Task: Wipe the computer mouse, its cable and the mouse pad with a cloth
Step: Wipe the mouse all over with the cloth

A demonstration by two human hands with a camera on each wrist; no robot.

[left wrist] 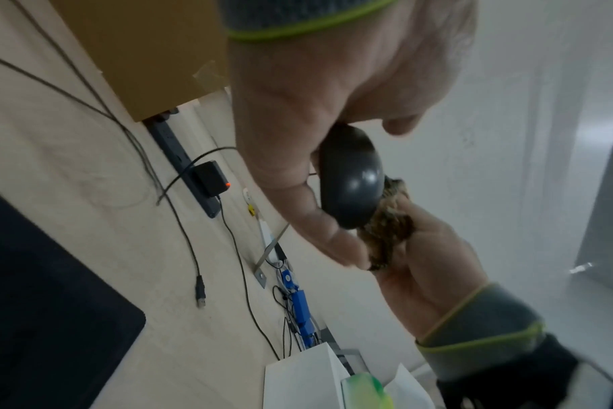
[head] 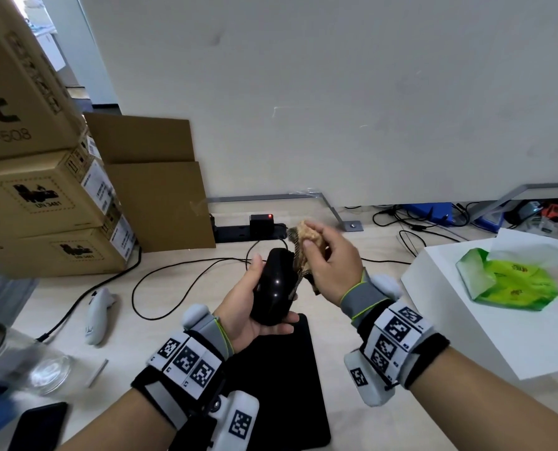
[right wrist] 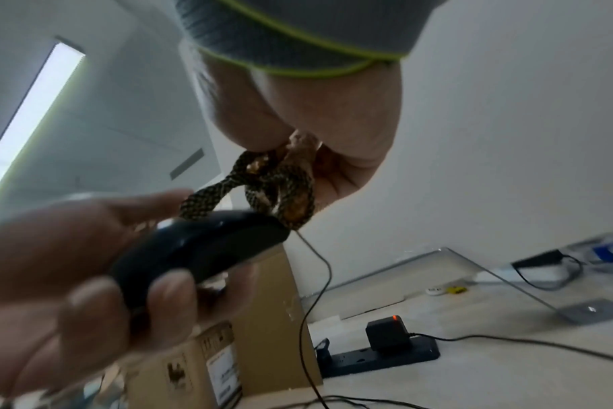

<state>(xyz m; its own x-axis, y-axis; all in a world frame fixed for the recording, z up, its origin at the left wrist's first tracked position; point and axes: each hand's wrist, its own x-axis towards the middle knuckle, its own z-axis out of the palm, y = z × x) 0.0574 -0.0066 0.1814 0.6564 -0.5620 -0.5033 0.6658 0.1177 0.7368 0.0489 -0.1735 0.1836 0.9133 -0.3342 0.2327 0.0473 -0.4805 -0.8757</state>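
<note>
My left hand (head: 254, 307) grips the glossy black mouse (head: 272, 286) and holds it raised above the black mouse pad (head: 280, 379). In the left wrist view the mouse (left wrist: 350, 180) sits between thumb and fingers. My right hand (head: 328, 255) holds a bunched tan and dark patterned cloth (head: 305, 237) against the mouse's right front side; the cloth (right wrist: 280, 188) touches the mouse (right wrist: 200, 249) there. The thin black cable (head: 173, 275) loops from the mouse's front across the desk, and its USB plug (left wrist: 200, 290) lies loose.
Stacked cardboard boxes (head: 43, 196) stand at the left. A power strip (head: 248, 231) with a black adapter lies by the wall. A white box (head: 485, 320) carries a green tissue pack (head: 511, 281) at right. A white controller (head: 97, 317), glass jar (head: 50, 372) and phone (head: 37, 428) lie near left.
</note>
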